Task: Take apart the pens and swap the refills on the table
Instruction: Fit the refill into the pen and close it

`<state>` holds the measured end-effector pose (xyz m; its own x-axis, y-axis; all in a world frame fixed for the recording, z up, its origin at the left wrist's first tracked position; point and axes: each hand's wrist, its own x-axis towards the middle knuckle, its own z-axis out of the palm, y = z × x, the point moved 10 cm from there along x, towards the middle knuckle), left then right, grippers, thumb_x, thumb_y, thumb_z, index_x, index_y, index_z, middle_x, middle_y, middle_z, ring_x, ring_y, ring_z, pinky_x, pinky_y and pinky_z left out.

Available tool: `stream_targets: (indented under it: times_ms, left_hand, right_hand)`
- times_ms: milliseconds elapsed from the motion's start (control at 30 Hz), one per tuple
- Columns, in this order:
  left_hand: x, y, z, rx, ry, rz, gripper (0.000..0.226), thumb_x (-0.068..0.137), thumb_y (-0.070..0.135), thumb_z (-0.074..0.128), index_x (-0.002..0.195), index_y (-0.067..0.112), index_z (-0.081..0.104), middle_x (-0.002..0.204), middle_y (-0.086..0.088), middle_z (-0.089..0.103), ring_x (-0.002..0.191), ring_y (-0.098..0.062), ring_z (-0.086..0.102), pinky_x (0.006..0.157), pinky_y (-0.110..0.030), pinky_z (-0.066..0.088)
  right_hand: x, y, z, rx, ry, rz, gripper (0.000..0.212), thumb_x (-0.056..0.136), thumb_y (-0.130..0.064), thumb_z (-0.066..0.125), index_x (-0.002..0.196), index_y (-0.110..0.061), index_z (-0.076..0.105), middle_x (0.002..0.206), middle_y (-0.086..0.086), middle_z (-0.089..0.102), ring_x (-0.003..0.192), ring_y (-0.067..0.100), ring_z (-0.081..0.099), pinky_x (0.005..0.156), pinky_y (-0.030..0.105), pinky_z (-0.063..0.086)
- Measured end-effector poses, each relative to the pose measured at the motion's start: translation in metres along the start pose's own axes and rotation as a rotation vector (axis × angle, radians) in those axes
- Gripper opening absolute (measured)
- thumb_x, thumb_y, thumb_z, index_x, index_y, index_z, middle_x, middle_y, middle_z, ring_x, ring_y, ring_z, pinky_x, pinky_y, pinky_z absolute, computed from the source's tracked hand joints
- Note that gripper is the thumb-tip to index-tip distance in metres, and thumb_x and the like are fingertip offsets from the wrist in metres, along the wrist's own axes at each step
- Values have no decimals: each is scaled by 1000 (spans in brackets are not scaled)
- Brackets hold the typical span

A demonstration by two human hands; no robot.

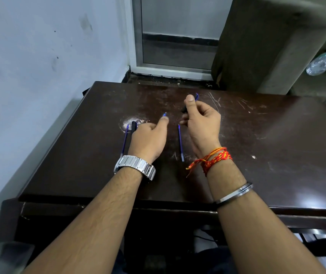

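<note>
Brown and scratched, our counter (276, 155) carries the left refill (124, 141) just beside our left hand (148, 138) and the middle refill (181, 144) between both hands. Our left hand pinches a blue-tipped piece (164, 115), while our right hand (202, 123), raised above the counter, curls round a black barrel (185, 109).

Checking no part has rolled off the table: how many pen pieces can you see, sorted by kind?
Blue refills loose on the table: 2, left refill and right refill
Black barrel piece beside the left hand: 1
Held pieces: 2, blue-tipped piece in the left hand, black-and-blue piece in the right hand
Total: 5
</note>
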<state>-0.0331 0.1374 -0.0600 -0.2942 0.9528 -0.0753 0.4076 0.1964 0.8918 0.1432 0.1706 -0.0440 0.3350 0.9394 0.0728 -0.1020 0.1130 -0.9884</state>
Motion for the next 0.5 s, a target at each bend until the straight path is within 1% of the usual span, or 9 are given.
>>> stream_targets:
  times_ms: [67,100,167,233,300,333,400,433,500]
  left_hand:
    - [0,-2,-13,-5,71,-34,44,91,36,48,87,0,72,81,-7,69,66,-17,55,60,-30,39]
    - [1,-3,-17,-9,94,-42,40,90,31,47,88,0,72,84,-9,70,72,-21,57,63,-32,41]
    - [0,-4,-20,-22,113,-56,35,89,24,45,88,1,71,88,-10,70,83,-29,60,69,-35,44]
    - [0,-4,-18,-14,102,-56,30,87,21,47,81,1,68,81,-10,68,79,-31,60,66,-35,44]
    - [0,-4,-15,7,90,-41,27,86,18,48,64,6,55,65,-7,57,65,-29,53,56,-33,39]
    - [0,-3,-13,18,82,-31,29,87,17,49,59,10,46,60,-4,51,59,-26,48,51,-31,35]
    - [-1,0,-10,45,66,-5,34,88,16,49,55,13,39,55,-1,44,53,-21,43,46,-29,30]
    - [-1,0,-8,49,61,6,36,89,17,49,54,14,38,54,0,44,52,-21,44,46,-28,31]
    - [0,1,-7,37,53,26,37,90,18,51,54,14,44,53,-2,48,53,-27,56,48,-31,43]
  right_hand:
    - [3,-3,-7,-72,0,-16,25,98,-28,62,81,-11,68,65,1,58,54,5,55,62,27,56]
    - [5,-2,-9,-154,-16,-23,24,99,-28,61,82,-12,69,67,1,60,58,7,58,66,29,58]
    - [8,4,-10,-364,-55,-27,24,98,-29,60,82,-14,70,74,4,68,69,17,67,76,40,62]
    - [11,12,-11,-542,-81,-4,24,94,-32,63,82,-13,72,79,8,73,81,26,71,81,47,60]
    - [12,19,-16,-679,-85,47,20,87,-34,71,87,-15,75,86,8,74,86,25,72,81,41,61]
    - [12,21,-19,-751,-85,70,21,84,-34,74,88,-13,76,89,10,74,86,25,72,78,35,61]
    - [12,26,-23,-891,-108,122,26,81,-30,78,87,-6,75,87,13,73,83,24,72,66,28,55]
    - [12,28,-24,-938,-116,151,28,80,-30,79,88,-3,74,88,15,72,83,25,72,64,28,55]
    - [12,34,-27,-977,-112,194,32,78,-31,80,93,-3,71,95,17,72,84,28,72,68,33,60]
